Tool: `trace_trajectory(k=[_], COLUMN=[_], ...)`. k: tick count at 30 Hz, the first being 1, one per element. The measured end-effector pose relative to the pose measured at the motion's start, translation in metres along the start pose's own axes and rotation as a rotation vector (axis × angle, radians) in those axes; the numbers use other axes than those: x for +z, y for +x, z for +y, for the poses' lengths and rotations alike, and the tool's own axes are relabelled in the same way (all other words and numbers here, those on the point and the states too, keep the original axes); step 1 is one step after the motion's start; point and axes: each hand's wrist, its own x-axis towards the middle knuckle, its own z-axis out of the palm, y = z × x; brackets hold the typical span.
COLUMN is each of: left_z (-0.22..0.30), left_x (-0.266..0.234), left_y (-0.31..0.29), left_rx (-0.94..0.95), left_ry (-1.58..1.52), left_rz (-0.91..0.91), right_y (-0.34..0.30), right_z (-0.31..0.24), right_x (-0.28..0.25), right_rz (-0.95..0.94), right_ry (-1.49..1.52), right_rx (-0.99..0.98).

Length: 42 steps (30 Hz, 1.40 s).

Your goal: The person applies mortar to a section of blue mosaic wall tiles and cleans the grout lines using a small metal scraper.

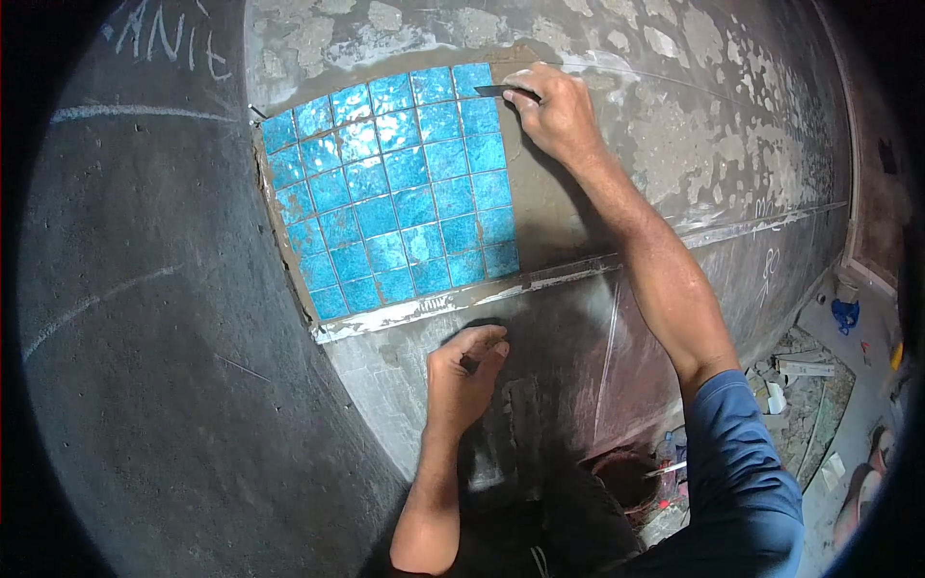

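Observation:
A sheet of glossy blue square tiles [406,204] sits on the wall, mortar smeared along its edges and on some of its faces. At its upper right corner, my right hand [554,106] pinches a thin, dark flat blade [489,91]; the blade's tip lies over a joint between two tiles. Most of its handle end is hidden in my fingers. Below the tiles and the pale ledge [414,311], my left hand [465,371] hovers near the lower wall. Its fingers are loosely curled, with a gap to the thumb, and nothing shows in them.
Wet grey mortar [549,207] covers the wall right of the tiles. A dark wall [145,289] with chalk marks meets it on the left. Below right are a reddish bucket [628,479], a plastic bottle [667,462], rubble [800,385] and a blue bag [845,314] on the floor.

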Motion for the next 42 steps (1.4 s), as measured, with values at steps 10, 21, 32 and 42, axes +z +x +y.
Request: trace_trajectory(k=[10, 21, 32, 42], left_z=[-0.007, -0.014, -0.006, -0.013], left_x=[-0.001, -0.003, -0.002, -0.006], left_y=[0.0, 0.0, 0.001, 0.0], left_rx=[0.018, -0.015, 0.025, 0.025], left_ry=[-0.021, 0.006, 0.05, 0.044], left_rz=[0.015, 0.004, 0.007, 0.02], right_y=[0.0, 0.0, 0.015, 0.018], right_z=[0.001, -0.003, -0.007, -0.004], right_x=[0.004, 0.004, 0.005, -0.007], right_rz=[0.036, 0.056, -0.04, -0.18], right_ry=[-0.008, -0.028, 0.073, -0.158], right_rx=[0.004, -0.002, -0.146, -0.095])
